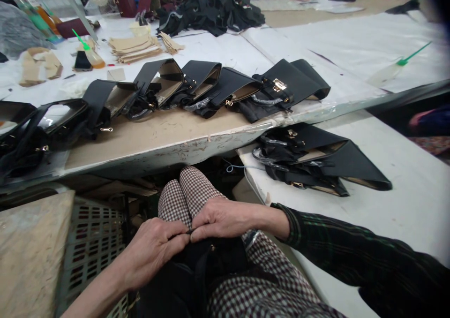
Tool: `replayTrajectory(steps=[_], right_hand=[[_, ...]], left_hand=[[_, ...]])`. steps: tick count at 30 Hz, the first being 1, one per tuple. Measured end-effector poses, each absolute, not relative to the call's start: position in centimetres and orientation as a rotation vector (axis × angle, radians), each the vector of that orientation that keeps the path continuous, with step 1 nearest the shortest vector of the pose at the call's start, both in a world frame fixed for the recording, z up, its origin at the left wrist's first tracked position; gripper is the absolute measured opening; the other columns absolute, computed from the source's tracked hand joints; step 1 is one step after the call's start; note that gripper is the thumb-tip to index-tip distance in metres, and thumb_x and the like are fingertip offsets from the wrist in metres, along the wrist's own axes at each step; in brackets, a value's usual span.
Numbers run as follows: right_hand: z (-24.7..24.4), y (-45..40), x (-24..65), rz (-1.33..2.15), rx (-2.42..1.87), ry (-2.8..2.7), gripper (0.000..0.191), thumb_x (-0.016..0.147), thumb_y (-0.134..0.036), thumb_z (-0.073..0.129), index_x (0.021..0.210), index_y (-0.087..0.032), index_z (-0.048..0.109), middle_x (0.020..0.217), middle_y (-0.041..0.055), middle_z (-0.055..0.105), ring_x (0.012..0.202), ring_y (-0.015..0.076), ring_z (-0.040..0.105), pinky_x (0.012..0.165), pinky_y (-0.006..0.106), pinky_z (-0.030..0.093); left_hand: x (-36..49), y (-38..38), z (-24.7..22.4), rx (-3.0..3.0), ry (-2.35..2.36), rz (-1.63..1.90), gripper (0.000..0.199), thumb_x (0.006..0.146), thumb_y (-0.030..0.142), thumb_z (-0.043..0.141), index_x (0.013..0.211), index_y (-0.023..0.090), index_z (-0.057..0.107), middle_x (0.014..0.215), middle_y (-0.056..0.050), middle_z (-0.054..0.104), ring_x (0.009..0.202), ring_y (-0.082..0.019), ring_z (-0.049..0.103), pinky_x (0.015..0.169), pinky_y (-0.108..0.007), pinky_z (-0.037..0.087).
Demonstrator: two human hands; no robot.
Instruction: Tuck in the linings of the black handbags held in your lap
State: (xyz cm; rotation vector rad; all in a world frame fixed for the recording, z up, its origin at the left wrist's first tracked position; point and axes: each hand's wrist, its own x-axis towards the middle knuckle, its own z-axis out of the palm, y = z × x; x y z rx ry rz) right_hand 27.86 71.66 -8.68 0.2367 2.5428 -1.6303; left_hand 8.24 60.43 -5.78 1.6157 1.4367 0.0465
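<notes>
On my lap lies a black handbag (225, 257), with a small gold-coloured fitting showing on it. My left hand (158, 243) pinches its upper edge between thumb and fingers. Right beside it, thumb tips nearly touching, my right hand (221, 219) grips the same edge. The lower part of the bag is dark and runs out of view against my clothes. On the white side table to my right, unfinished black handbags (316, 154) with wrapped handles lie on their sides, apart from my hands.
A row of black handbags (197, 79) lines the long table's front edge (176, 144). Behind them are beige pieces (135, 46), a glue bottle (93, 57) and a heap of black parts (214, 8). A plastic crate (93, 243) stands at my left. Another person's hands show at the far top left.
</notes>
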Motion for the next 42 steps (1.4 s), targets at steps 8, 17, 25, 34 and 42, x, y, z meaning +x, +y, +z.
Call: replayTrajectory(steps=[8,17,25,34,42], right_hand=[[-8.3,71.5,28.4,-1.72,0.354,2.413,0.036,0.095,-0.037,0.057,0.066,-0.016,0.054,0.057,-0.007,0.043,0.053,0.0063,0.041,0.052,0.02,0.029],[-7.5,72.8,28.8,-1.776,0.268,2.221,0.026,0.097,-0.03,0.05,0.083,-0.015,0.065,0.068,-0.0034,0.053,0.06,0.009,0.047,0.057,0.02,0.036],[-4.6,73.6,23.7,-1.272,-0.044,2.408,0.035,0.092,-0.039,0.06,0.112,-0.012,0.068,0.091,0.0063,0.068,0.076,0.0164,0.057,0.066,0.025,0.04],[-8.5,70.5,17.8,-1.233,-0.275,2.636,0.043,0.095,-0.054,0.052,0.098,-0.015,0.071,0.08,0.0048,0.067,0.066,0.0149,0.051,0.057,0.025,0.032],[-7.1,71.1,21.9,-1.15,-0.002,2.559,0.038,0.099,-0.045,0.051,0.083,-0.016,0.07,0.074,0.0026,0.065,0.06,0.0131,0.044,0.056,0.026,0.027]], left_hand=[[4.8,60.0,-4.4,1.411,1.382,-0.028,0.041,0.097,0.045,0.041,0.082,0.018,0.068,0.067,0.003,0.048,0.062,-0.013,0.042,0.058,-0.022,0.031],[2.5,56.7,-4.2,1.033,1.486,0.217,0.032,0.089,0.047,0.059,0.097,0.017,0.067,0.089,-0.001,0.064,0.083,-0.018,0.055,0.072,-0.025,0.041],[2.3,55.9,-3.9,0.906,1.565,0.266,0.025,0.082,0.038,0.067,0.087,0.014,0.07,0.078,0.0,0.067,0.076,-0.018,0.058,0.069,-0.027,0.043],[2.8,56.0,-3.8,1.117,1.607,0.257,0.033,0.085,0.048,0.06,0.085,0.018,0.071,0.081,0.0,0.066,0.08,-0.019,0.055,0.069,-0.025,0.04],[2.1,55.6,-4.8,1.024,1.534,0.206,0.037,0.087,0.052,0.059,0.081,0.017,0.069,0.072,0.003,0.053,0.073,-0.015,0.047,0.064,-0.024,0.034]])
